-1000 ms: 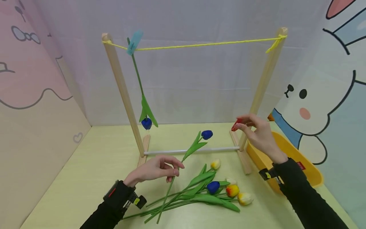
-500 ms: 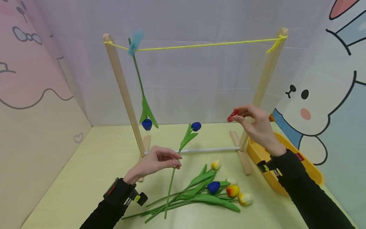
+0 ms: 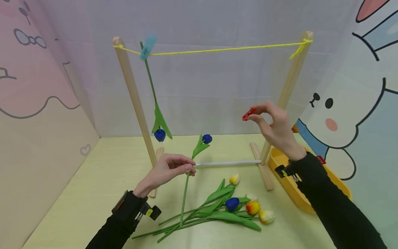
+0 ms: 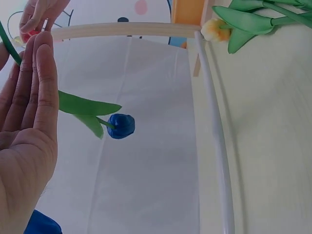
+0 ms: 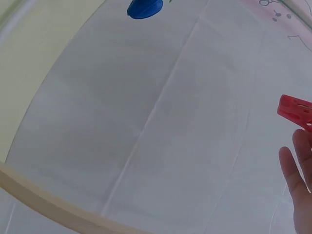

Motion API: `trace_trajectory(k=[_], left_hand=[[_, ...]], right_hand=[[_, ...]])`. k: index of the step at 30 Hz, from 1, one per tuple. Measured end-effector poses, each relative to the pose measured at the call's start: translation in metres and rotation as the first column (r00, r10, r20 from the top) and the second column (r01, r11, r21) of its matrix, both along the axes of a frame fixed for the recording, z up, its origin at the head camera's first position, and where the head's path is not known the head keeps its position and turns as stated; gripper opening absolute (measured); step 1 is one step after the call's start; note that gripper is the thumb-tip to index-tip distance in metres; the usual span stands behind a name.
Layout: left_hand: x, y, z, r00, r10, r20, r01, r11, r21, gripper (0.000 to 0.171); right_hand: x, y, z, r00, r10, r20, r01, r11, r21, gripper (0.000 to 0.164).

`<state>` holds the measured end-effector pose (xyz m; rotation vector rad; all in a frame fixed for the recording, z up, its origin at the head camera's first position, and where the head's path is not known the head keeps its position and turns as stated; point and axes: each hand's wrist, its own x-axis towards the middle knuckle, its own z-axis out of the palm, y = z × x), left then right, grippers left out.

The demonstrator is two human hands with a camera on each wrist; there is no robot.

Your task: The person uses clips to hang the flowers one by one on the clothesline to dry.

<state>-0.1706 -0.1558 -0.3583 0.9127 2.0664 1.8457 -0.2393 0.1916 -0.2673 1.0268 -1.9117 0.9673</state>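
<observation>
My left hand [image 3: 172, 172] pinches the green stem of a blue tulip [image 3: 207, 139], bloom up, above the table's middle. In the left wrist view that tulip's blue bloom [image 4: 121, 126] and leaves stick out past the fingers. Higher and to the right, my right hand [image 3: 275, 129] holds a red clothespin [image 3: 248, 114] between thumb and fingers. The clothespin [image 5: 295, 109] also shows at the edge of the right wrist view. Another blue tulip [image 3: 159, 135] hangs bloom down from the yellow string [image 3: 217, 50], held by a light blue clothespin [image 3: 148, 46].
Two wooden posts [image 3: 132, 93] carry the string, joined low down by a white rod [image 3: 228, 163]. Several tulips with yellow, white, orange and blue blooms, such as a yellow-orange tulip [image 3: 253, 208], lie on the table [image 3: 93, 193]. A yellow bin [image 3: 337, 185] stands at the right.
The left hand has risen slightly and carried the tulip up and left, its stem now steeper. My right hand has moved up and a little left with the red clothespin.
</observation>
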Motion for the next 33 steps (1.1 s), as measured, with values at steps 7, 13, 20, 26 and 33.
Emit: trace_trajectory(k=[7, 13, 20, 26, 33], left_hand=[[-0.006, 0.001, 0.010, 0.997, 0.041, -0.060, -0.039, 0.999, 0.029, 0.025], [-0.012, 0.004, 0.023, 0.994, 0.063, -0.094, -0.057, 0.996, 0.064, 0.020], [-0.022, 0.004, 0.035, 0.988, 0.110, -0.112, -0.097, 0.989, 0.113, 0.020], [-0.031, 0.004, 0.044, 0.984, 0.142, -0.103, -0.125, 0.980, 0.155, 0.024], [-0.064, -0.002, 0.030, 0.980, 0.103, -0.170, -0.052, 0.959, 0.278, 0.040]], right_hand=[[-0.006, -0.022, 0.033, 0.984, 0.051, -0.170, -0.060, 0.997, -0.050, 0.040], [-0.011, -0.038, 0.062, 0.966, 0.060, -0.251, -0.082, 0.993, -0.079, 0.028], [-0.018, -0.061, 0.094, 0.942, 0.121, -0.313, -0.150, 0.986, -0.069, 0.018], [-0.026, -0.077, 0.113, 0.940, 0.150, -0.306, -0.175, 0.983, -0.056, 0.018], [-0.033, -0.090, 0.129, 0.940, 0.147, -0.306, -0.163, 0.986, -0.027, 0.020]])
